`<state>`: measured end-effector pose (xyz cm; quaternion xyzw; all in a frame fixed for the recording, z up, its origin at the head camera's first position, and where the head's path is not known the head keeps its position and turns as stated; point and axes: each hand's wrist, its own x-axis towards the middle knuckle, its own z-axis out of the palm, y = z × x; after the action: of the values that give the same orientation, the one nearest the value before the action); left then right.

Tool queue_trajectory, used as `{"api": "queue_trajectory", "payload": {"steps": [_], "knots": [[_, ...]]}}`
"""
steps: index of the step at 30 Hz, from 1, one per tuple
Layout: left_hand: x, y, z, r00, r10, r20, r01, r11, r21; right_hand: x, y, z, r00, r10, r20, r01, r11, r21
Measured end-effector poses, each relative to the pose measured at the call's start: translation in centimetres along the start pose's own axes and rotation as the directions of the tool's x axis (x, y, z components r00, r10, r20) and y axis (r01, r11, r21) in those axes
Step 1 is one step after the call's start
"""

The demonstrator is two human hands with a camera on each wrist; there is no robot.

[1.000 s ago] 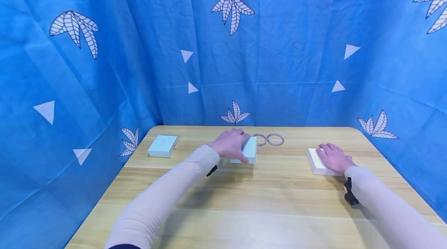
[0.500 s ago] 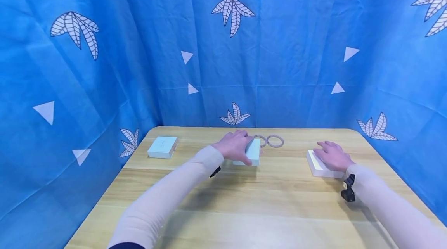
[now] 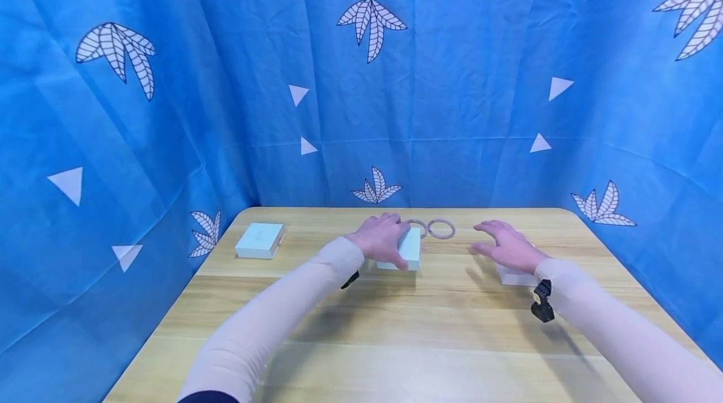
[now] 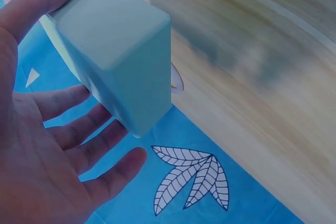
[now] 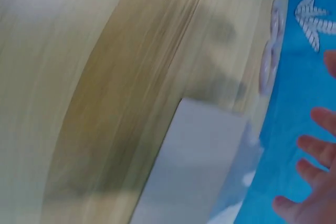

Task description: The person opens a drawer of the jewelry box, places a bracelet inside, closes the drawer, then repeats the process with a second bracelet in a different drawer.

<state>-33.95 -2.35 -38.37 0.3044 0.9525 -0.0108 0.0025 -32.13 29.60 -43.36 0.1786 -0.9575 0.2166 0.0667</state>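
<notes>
Lying long axis away from the person, pale box (image 3: 408, 248) sits in left hand's (image 3: 380, 238) grip.

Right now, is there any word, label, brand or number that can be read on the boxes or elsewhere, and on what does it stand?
None can be read.
Box at the table's left: a faint mark on its lid, too small to read.
Box held by the left hand: plain faces, no text.
White box by the right hand: no text visible.
Blue curtain: only leaves and triangles.
</notes>
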Motion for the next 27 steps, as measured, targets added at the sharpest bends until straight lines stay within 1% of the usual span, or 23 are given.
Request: {"api": "queue_trajectory", "payload": {"steps": [6,12,16,20,23,27], "knots": [[0.3,0.2,0.2,1.000,0.008,0.001,-0.008,1.000,0.030,1.0,-2.5,1.0,0.996,-0.073,0.051,0.068,0.994,0.090],[0.6,0.4,0.4,1.000,0.023,0.000,-0.023,0.999,0.029,2.2,-5.2,1.8,0.982,-0.150,0.117,0.123,0.970,0.209],[0.7,0.7,0.5,1.000,0.030,-0.002,-0.029,0.999,0.041,2.7,-6.6,2.2,0.973,-0.189,0.134,0.156,0.962,0.223],[0.8,1.1,0.4,0.999,0.037,-0.009,-0.037,0.999,0.040,3.1,-7.6,2.4,0.966,-0.209,0.153,0.172,0.959,0.227],[0.9,1.4,0.3,0.999,0.043,-0.015,-0.042,0.999,0.025,3.3,-8.0,2.5,0.965,-0.204,0.166,0.167,0.962,0.216],[1.0,1.6,0.3,0.999,0.048,-0.024,-0.047,0.999,0.023,3.2,-8.2,2.7,0.969,-0.184,0.163,0.152,0.969,0.196]]}}
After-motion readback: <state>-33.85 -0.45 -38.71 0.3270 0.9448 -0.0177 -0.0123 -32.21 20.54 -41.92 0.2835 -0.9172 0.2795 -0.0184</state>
